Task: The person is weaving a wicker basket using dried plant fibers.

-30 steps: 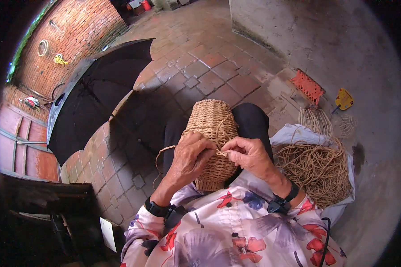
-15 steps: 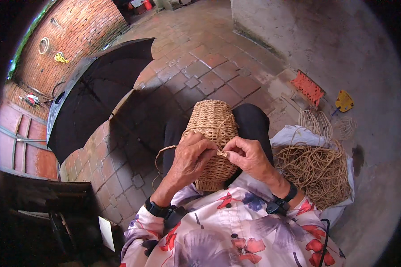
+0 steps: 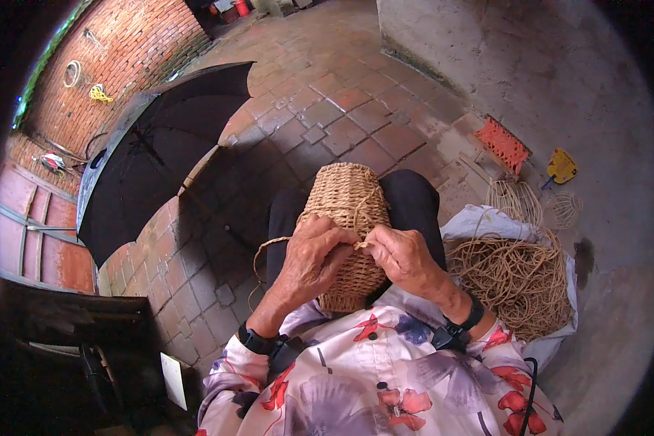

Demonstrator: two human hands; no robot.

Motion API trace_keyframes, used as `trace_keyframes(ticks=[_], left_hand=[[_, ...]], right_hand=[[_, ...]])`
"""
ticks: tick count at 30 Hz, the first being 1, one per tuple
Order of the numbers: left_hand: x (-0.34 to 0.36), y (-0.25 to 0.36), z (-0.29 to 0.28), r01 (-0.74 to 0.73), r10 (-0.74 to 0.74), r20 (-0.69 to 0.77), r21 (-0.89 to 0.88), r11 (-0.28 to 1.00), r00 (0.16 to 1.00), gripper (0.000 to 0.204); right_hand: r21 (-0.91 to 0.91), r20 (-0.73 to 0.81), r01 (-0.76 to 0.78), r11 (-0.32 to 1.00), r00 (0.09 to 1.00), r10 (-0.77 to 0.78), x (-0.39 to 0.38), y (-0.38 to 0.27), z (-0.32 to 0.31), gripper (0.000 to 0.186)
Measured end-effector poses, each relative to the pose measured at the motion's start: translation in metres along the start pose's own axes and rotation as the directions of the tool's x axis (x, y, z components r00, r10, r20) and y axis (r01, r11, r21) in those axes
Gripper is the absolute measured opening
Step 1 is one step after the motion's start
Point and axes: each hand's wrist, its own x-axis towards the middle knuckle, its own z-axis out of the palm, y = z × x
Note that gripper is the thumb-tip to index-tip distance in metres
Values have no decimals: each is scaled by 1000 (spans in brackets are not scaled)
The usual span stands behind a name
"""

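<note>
A woven basket (image 3: pixel 345 190) of tan twisted cord rests between my knees, its narrower end pointing away from me. Above its near half, my left hand (image 3: pixel 312 253) pinches a length of tan cord (image 3: pixel 361 245). From the other side my right hand (image 3: pixel 403 256) grips the same cord, fingertips almost meeting those of the left. Only a short bit of cord shows between the fingers. A loose tail of it loops out past the left hand over my dark trouser leg. The fingers hide part of the basket's side.
On my right a white sack (image 3: pixel 479 218) holds a heap of tan cord (image 3: pixel 512 283). Behind it are wire frames (image 3: pixel 514 200), an orange perforated block (image 3: pixel 503 145) and a yellow tool (image 3: pixel 562 166) by the concrete wall. An open black umbrella (image 3: pixel 174 145) stands on the tiles at left.
My right hand has turned, its fingers curling inward and knuckles rising as they close over the cord. The left hand and basket have hardly moved.
</note>
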Motion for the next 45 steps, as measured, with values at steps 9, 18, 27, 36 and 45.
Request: trace_keyframes(ticks=[9, 18, 27, 36, 45], left_hand=[[0, -2, 1, -31, 31, -3, 17, 999, 1000, 18], [2, 0, -2, 16, -17, 24, 41, 999, 1000, 22], [2, -6, -1, -34, 29, -66, -82, 996, 997, 22], [2, -5, -2, -36, 33, -51, -53, 998, 998, 16], [6, 3, -6, 81, -80, 24, -70, 994, 997, 14]], right_hand=[[-166, -21, 28, 986, 999, -32, 4, -2, 6, 20], [109, -1, -100, 989, 995, 101, 4, -10, -2, 14], [-31, -43, 52, 998, 998, -53, 4, 2, 3, 13], [-64, 23, 21, 998, 1000, -20, 6, 1, 1, 15], [74, 2, 56, 996, 998, -56, 32, -14, -26, 22]])
